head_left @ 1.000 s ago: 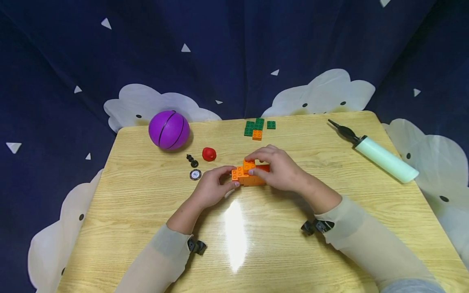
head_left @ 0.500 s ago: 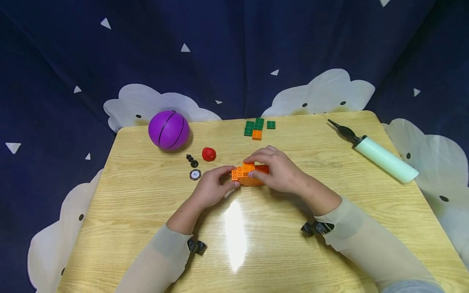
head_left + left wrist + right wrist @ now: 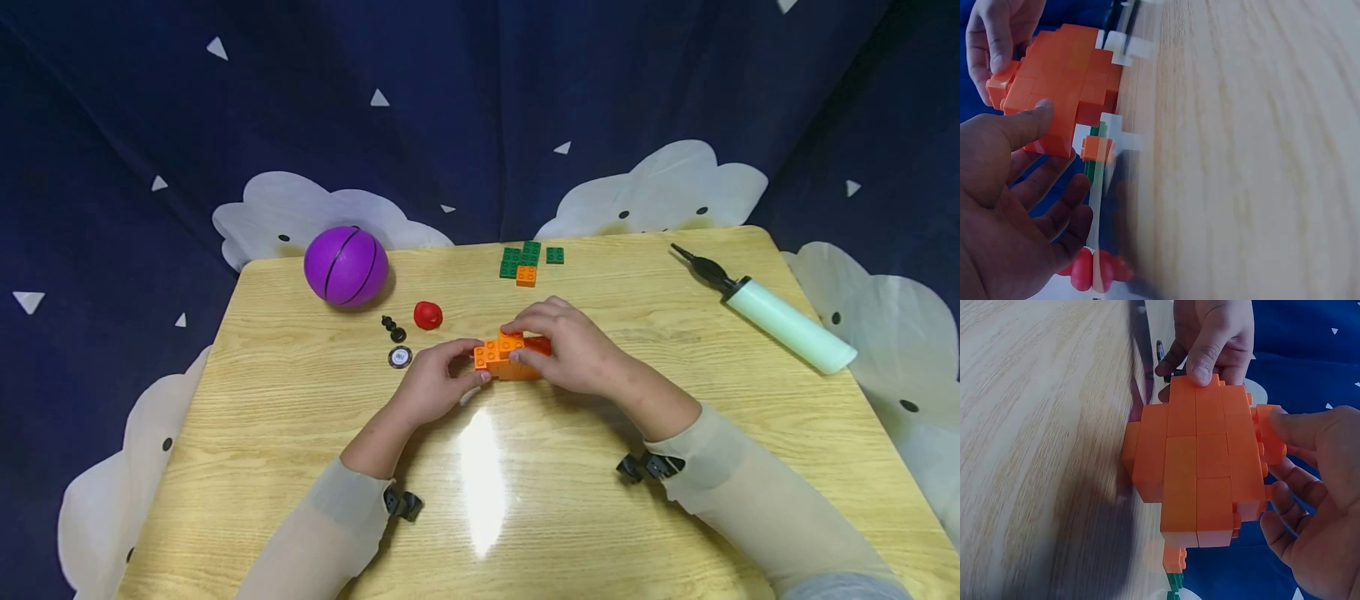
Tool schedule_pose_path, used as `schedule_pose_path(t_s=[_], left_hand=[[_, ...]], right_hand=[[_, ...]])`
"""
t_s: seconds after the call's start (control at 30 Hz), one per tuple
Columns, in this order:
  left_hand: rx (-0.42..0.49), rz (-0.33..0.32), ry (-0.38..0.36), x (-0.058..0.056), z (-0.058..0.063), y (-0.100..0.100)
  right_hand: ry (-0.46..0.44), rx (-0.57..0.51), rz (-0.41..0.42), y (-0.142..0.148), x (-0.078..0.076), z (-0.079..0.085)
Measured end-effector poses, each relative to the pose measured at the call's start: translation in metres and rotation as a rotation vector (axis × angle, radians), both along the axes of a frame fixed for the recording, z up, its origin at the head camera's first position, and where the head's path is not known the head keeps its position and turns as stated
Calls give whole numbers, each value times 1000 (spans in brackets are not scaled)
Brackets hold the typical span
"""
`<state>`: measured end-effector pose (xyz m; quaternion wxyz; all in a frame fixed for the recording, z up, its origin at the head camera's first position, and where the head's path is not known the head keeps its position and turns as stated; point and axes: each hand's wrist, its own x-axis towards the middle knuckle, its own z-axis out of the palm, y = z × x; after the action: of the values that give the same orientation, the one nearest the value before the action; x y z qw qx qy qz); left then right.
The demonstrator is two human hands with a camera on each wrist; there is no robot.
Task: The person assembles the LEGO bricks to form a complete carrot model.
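Observation:
An orange block structure [image 3: 1197, 456], built of several stacked toy bricks, stands on the table in front of me. My left hand [image 3: 433, 382] grips its left end, thumb on the near face and fingers behind, as the left wrist view shows. With thumb and fingers my right hand [image 3: 573, 348] pinches a small orange brick [image 3: 1267, 428] at the top of the structure. That brick sits on the upper studs, slightly tilted in the right wrist view. Part of the structure's right end is hidden behind my right hand in the head view.
Green bricks [image 3: 511, 263] and a loose orange brick [image 3: 527, 277] lie at the table's back. Left of the structure are a red cap-shaped piece [image 3: 427, 316], a black pawn-like piece [image 3: 394, 330], a chip [image 3: 401, 357] and a purple ball [image 3: 347, 267]. A hand pump [image 3: 787, 325] lies at right.
The small orange brick in my right hand has come down slightly onto the structure's top. My left hand has stayed in place.

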<state>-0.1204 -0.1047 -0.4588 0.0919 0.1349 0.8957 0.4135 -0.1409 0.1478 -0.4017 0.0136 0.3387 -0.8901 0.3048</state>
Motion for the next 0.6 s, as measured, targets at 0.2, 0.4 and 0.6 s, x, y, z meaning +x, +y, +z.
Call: schedule_pose_path(t_s=[0.2, 0.4, 0.6], left_hand=[[5, 1, 2, 0, 1, 0], [-8, -6, 1, 0, 0, 0], [-4, -10, 6, 1, 1, 0]], right_hand=[[5, 4, 5, -1, 1, 0], [-14, 1, 3, -2, 1, -2], [-20, 10, -2, -3, 2, -1]])
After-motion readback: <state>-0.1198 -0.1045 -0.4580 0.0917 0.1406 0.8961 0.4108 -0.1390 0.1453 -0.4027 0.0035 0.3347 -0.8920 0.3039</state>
